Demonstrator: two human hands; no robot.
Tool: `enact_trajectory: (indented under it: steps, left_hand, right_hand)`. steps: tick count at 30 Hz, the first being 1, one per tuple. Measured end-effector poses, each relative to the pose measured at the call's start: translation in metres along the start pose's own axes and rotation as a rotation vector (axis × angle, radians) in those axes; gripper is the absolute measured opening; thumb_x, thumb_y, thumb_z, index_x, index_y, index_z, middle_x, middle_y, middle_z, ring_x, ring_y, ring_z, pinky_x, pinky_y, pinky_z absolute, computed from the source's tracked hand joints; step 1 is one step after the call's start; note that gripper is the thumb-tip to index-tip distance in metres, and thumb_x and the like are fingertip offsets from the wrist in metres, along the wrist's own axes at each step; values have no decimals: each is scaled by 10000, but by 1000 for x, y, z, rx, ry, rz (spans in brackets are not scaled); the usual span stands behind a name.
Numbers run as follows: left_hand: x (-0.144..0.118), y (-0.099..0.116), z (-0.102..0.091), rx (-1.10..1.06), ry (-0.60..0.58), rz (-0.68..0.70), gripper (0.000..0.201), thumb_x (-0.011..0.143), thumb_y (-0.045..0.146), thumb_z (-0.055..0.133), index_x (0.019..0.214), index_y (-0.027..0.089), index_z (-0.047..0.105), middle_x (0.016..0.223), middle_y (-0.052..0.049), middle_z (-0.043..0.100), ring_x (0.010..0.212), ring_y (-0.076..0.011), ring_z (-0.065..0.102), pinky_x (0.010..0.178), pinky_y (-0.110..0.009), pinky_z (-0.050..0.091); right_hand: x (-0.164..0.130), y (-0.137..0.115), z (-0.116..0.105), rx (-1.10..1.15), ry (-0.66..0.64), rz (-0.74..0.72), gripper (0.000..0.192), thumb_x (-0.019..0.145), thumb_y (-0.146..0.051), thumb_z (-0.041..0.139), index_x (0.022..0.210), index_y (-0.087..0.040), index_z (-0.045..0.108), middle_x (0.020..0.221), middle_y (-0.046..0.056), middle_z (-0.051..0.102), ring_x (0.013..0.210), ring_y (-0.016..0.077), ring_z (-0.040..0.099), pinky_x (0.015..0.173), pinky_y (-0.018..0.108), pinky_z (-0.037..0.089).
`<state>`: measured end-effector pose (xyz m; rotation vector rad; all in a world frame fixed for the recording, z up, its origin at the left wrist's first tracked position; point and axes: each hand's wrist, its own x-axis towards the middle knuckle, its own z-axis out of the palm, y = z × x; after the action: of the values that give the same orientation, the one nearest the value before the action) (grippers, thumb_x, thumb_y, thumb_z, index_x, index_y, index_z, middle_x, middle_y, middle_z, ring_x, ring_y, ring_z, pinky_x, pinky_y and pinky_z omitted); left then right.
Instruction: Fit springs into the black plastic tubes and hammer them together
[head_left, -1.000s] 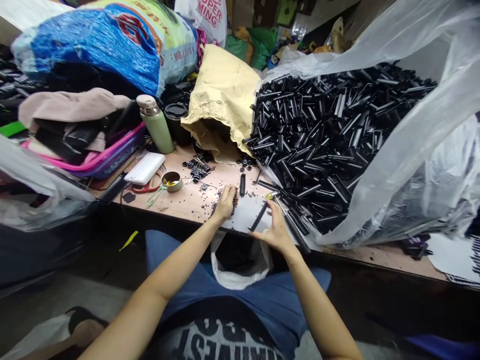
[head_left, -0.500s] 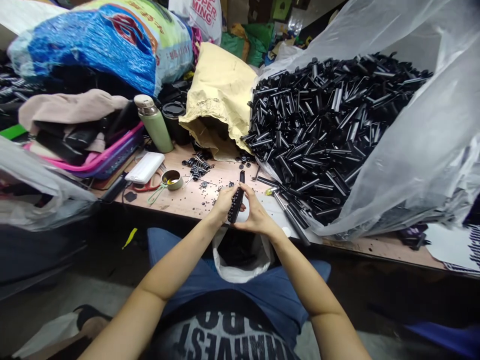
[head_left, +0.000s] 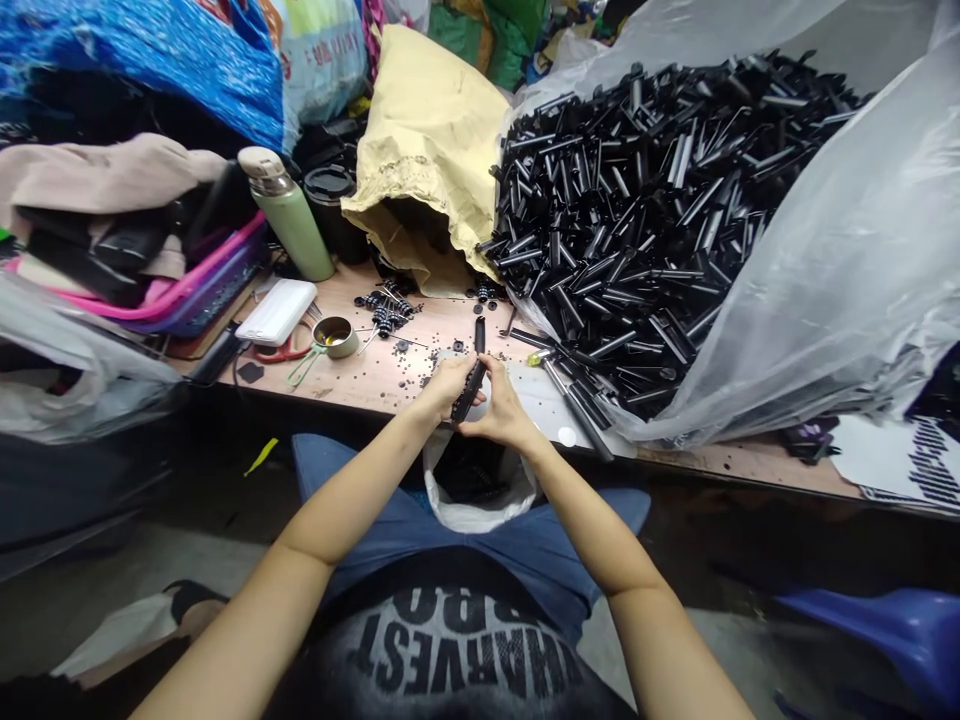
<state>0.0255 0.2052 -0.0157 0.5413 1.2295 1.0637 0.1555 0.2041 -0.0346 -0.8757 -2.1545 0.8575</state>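
Note:
Between both hands, over the table's front edge, is a long narrow black plastic piece (head_left: 478,372), tilted with its top end leaning away from me. My left hand (head_left: 450,386) is closed round its left side. From the right, my right hand (head_left: 501,408) grips it with thumb and fingers at its edge. Part of the piece is covered by my fingers. Directly below, a white bag (head_left: 480,515) stands open between my legs, with dark pieces inside. Small black bits (head_left: 420,372) lie scattered on the table just left of the hands.
A large heap of black plastic pieces (head_left: 637,230) fills a clear bag on the right. A yellow paper sack (head_left: 431,130), green flask (head_left: 289,215), white power bank (head_left: 277,312), metal cup (head_left: 336,337) and pink basket (head_left: 202,262) stand left. A screwdriver-like tool (head_left: 574,405) lies right of the hands.
The camera view has shifted, so the tabletop things appear higher and the left ones further left. Both hands keep hold of the black piece, with its tilt slightly changed.

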Motion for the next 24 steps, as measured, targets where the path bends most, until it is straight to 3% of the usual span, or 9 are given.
enact_trajectory:
  steps: [3,5,9,11,13,15,19,21,24]
  left_hand:
    - [7,-7,-2,74,15,-19,335,953,400,432,827,119,563,547,17,529,389,-102,543,443,-228,492]
    - [11,-15,-5,201,11,78,335,963,364,398,920,110,611,636,-16,571,497,-124,595,551,-279,540]
    - [12,-41,-11,707,61,609,351,847,233,583,1185,143,617,987,-96,596,914,-203,616,865,-366,515]
    - [14,-54,-14,969,83,758,474,795,153,615,1266,124,568,1031,-119,574,975,-232,580,909,-397,487]
    - [18,-64,-17,1159,57,818,462,810,103,566,1272,104,555,979,-118,579,934,-229,577,869,-390,498]
    - [24,-70,-22,1292,13,881,410,843,72,499,1243,123,572,926,-101,588,887,-211,580,822,-360,509]
    - [35,-70,-35,1420,-7,1022,370,881,85,474,1222,185,578,948,-83,609,869,-187,591,804,-340,505]
    - [37,-66,-41,1426,-1,1072,331,900,119,478,1205,188,588,964,-86,620,869,-186,599,795,-338,502]
    - [37,-60,-48,1404,27,1115,290,922,163,474,1179,164,607,975,-105,630,889,-201,606,777,-342,493]
  right_hand:
    - [-1,1,3,-63,-11,46,1041,513,-253,782,1398,-135,246,1369,176,393,1309,300,380,1120,466,330]
    - [-3,4,7,-112,13,82,1054,511,-273,790,1401,-120,246,1379,191,390,1313,311,376,1117,474,334]
    - [-13,21,15,-258,98,198,975,580,-277,752,1393,-47,266,1374,256,396,1317,350,367,1115,527,309]
    - [-13,28,11,-303,29,215,930,616,-241,726,1399,-36,269,1382,273,395,1328,357,359,1113,542,302]
    - [0,25,-4,-309,-117,160,964,613,-228,741,1426,-67,250,1406,257,388,1344,358,348,1104,540,318]
    - [24,10,-29,-289,-164,59,986,645,-256,745,1461,-137,205,1427,208,389,1343,334,365,1094,516,344]
    - [68,-31,-76,-219,153,-19,711,890,-302,510,1482,-250,120,1343,110,494,1151,207,554,1001,401,450]
    - [64,-31,-86,-325,171,69,524,934,-305,437,1427,-227,277,1221,95,572,1031,190,601,927,359,483]
    - [20,1,-85,-758,69,373,273,913,-299,483,1110,-135,575,1077,140,602,991,252,589,831,357,484]
